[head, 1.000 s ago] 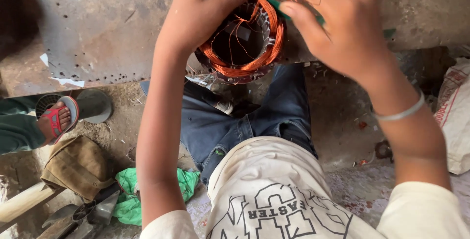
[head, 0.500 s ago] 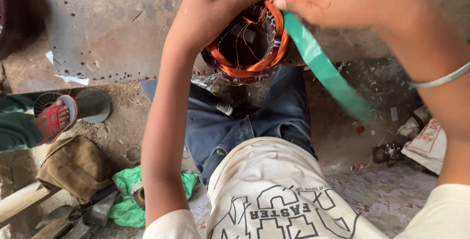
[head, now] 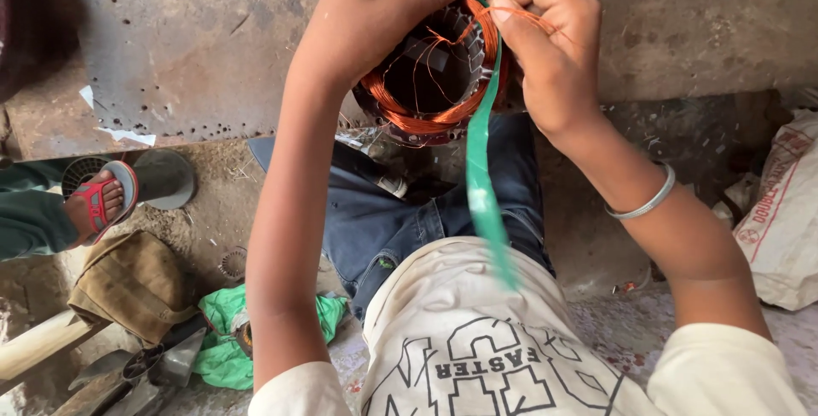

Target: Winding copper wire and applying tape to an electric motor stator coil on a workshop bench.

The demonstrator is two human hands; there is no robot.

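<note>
Hands work close together over a motor stator (head: 434,75) wound with copper wire (head: 409,113), held up above the person's lap. The left hand (head: 375,15) clasps the stator's rim, thumb pressed across the top, apparently to keep it steady. The right hand (head: 545,41) pinches a green strip (head: 481,177) at the winding's edge, fingers closed tight on it, so the strip hangs taut down over the jeans (head: 383,220). Another person's sandalled foot (head: 98,199) rests on the dirt floor nearby, beside a brown bag (head: 128,284) and a green cloth (head: 217,331).
</note>
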